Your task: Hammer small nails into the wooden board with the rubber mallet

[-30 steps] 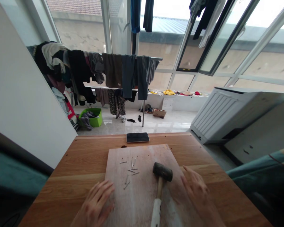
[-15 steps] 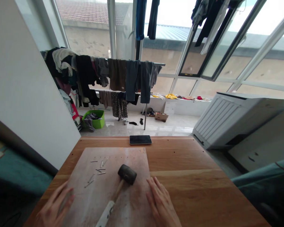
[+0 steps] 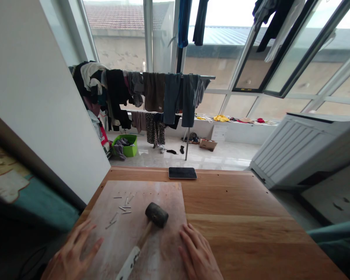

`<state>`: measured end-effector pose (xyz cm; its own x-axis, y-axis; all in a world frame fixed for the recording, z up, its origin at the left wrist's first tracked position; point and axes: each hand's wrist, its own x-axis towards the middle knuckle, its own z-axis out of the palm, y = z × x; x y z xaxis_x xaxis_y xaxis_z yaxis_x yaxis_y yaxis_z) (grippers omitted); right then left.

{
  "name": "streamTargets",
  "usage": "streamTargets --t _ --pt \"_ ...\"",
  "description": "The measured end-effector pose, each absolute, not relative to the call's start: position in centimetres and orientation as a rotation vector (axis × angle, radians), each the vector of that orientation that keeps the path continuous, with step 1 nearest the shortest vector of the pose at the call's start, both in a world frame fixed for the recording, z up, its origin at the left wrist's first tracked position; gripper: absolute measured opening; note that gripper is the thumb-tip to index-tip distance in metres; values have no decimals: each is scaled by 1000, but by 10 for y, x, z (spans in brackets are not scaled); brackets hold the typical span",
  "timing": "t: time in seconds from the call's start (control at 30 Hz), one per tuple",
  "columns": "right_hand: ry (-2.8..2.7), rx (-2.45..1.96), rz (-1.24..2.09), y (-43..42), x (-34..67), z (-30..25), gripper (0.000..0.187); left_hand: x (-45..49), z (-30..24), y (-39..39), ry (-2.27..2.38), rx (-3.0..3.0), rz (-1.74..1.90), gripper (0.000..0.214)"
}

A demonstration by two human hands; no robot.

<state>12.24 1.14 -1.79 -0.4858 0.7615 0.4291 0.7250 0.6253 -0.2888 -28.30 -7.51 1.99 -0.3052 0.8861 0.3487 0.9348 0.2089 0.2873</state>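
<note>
A pale wooden board (image 3: pixel 163 194) lies on the left part of a brown wooden table (image 3: pixel 236 217). On the board rests a mallet (image 3: pixel 151 221) with a black rubber head and a light handle, and several loose nails (image 3: pixel 121 208) lie to its left. My left hand (image 3: pixel 74 254) lies flat on the board's left edge, fingers spread. My right hand (image 3: pixel 196 254) lies flat at the board's right edge, fingers stretched out. Neither hand holds anything.
A dark phone (image 3: pixel 182 173) lies at the table's far edge. Beyond the table stand a clothes rack (image 3: pixel 163 93) full of garments, a green basket (image 3: pixel 127 146), a white unit (image 3: pixel 303 151) at right, and large windows. A white wall panel (image 3: pixel 41 97) is at left.
The board with mallet and nails has slid left across the table, with both hands on its edges. Over the last half second it has barely moved.
</note>
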Motion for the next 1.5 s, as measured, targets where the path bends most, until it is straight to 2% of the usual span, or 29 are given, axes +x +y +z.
streamTargets --t 0.17,0.33,0.4,0.5,0.57,0.73,0.93,1.07,1.2,1.33,1.4,1.5 --pt "-2197 -1431 69 20 186 -16 35 -237 11 -71 -2125 -2112 -746 38" --pt "-2059 -1561 -9 16 227 -17 43 -195 15 -42 -1851 -2311 -743 33" --pt "-1996 -1591 -32 11 220 -14 46 -174 21 -23 -1756 -2387 -719 37" --pt "-1984 -1557 12 0 191 -12 45 -141 28 13 -1669 -2517 -649 56" --pt "-1955 -1534 39 -7 169 -15 43 -121 28 36 -1638 -2586 -612 61" --pt "-1891 -1561 21 -15 144 -24 53 -79 22 65 -1538 -2848 -509 60" --pt "-1865 -1519 -1 -24 144 -30 54 -46 21 69 -1440 -3037 -635 56" --pt "-1900 -1578 185 -28 132 -37 56 -35 18 74 -1493 -3063 -728 68" --pt "-1942 -1627 342 -21 129 -31 61 -30 15 77 -1519 -3058 -780 62" --pt "-1738 -1680 542 -14 151 -4 61 -22 11 78 -1577 -3010 -807 58" --pt "-1562 -1700 752 -13 170 10 64 -18 9 80 -1610 -2977 -833 58" --pt "-1264 -1637 1247 -14 200 25 71 -9 8 83 -1640 -2949 -893 59"
